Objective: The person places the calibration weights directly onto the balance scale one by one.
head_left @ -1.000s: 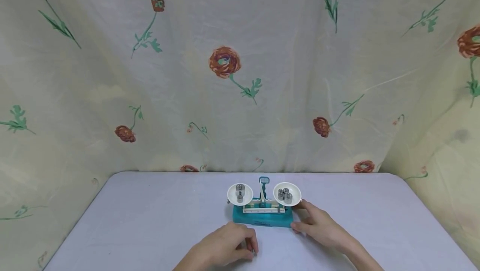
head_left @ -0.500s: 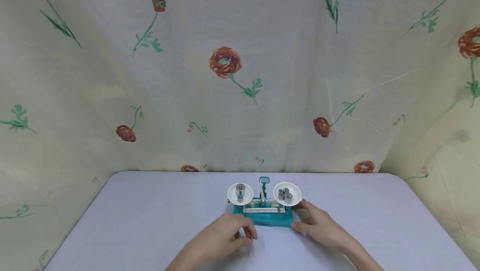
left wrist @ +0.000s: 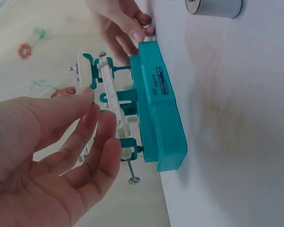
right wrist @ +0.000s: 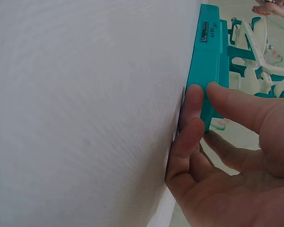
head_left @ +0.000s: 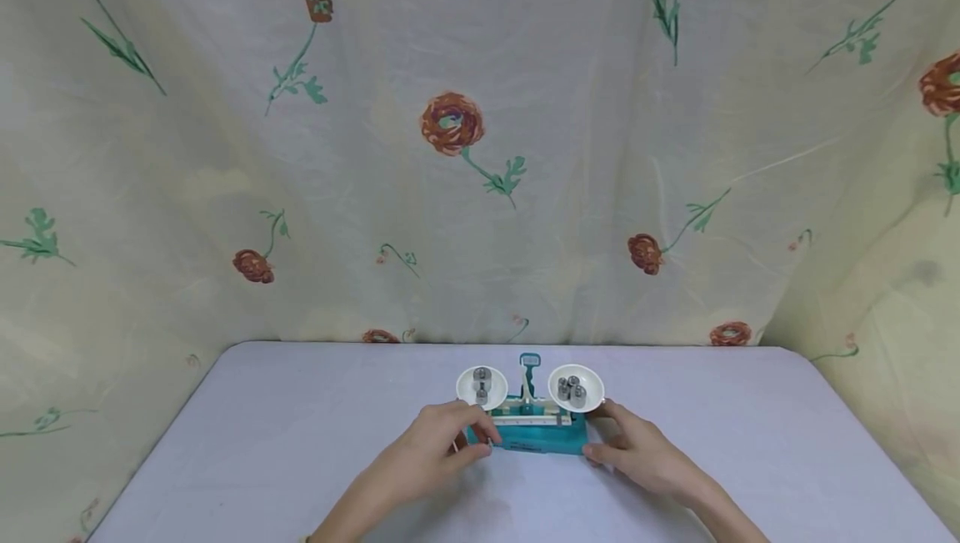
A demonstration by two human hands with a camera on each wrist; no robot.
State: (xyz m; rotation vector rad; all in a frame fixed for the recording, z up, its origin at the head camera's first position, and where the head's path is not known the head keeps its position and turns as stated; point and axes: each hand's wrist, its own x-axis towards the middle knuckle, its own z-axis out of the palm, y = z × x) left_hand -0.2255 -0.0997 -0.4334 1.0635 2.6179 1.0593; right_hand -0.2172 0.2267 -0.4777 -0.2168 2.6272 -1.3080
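Observation:
A teal balance scale (head_left: 542,441) with two white pans stands on the table. Several metal weights (head_left: 577,395) sit in its right pan (head_left: 595,384); more weights (head_left: 482,375) are in the left pan (head_left: 462,392), partly covered by my left hand. That left hand (head_left: 438,447) is in front of the scale's left end, pinching a small shiny metal piece (head_left: 490,443) between thumb and fingertips. Most of the piece is hidden by the fingers. My right hand (head_left: 645,453) grips the right end of the base, thumb (right wrist: 236,104) on one face and fingers around the end.
A white cloth (head_left: 300,426) covers the table. Behind it hangs a flowered curtain (head_left: 555,259). A silver cylinder (left wrist: 217,7) shows at the top edge of the left wrist view. A screw knob (left wrist: 134,180) sticks out from the scale's left side.
My left hand has moved forward and slightly left, from the cloth up to the front of the scale, carrying the small metal piece. My right hand has stayed on the base.

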